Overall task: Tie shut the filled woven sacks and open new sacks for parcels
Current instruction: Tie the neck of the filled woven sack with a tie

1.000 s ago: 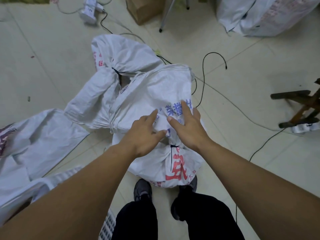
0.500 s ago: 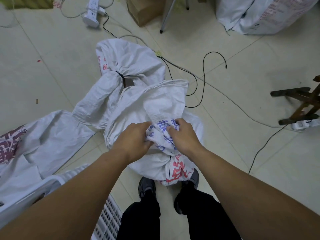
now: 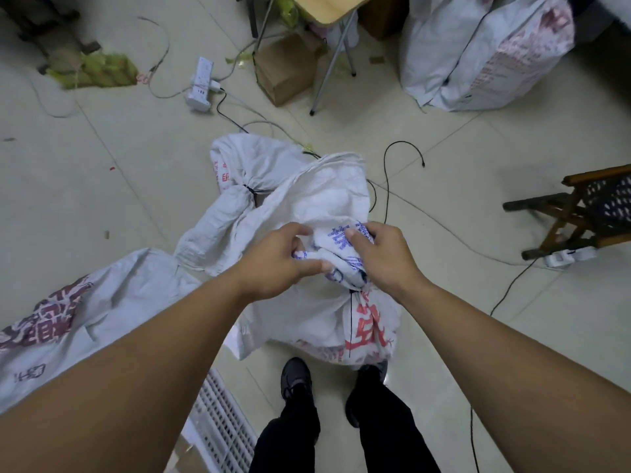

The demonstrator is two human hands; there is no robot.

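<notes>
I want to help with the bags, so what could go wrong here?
1. The left hand and right hand bunch the loose top of the sack above its black tie. The slick weave might slip from their grip.
2. A black cable loops on the floor beside the sack. A foot or the dragged sack could snag it.

Sack (image 3: 324, 199) neck bunched up
A second ago the fingers lay straight on the flap; now the left grip (image 3: 283, 264) and right grip (image 3: 382, 257) clutch it, crumpled, above the black tie (image 3: 350, 319).
</notes>
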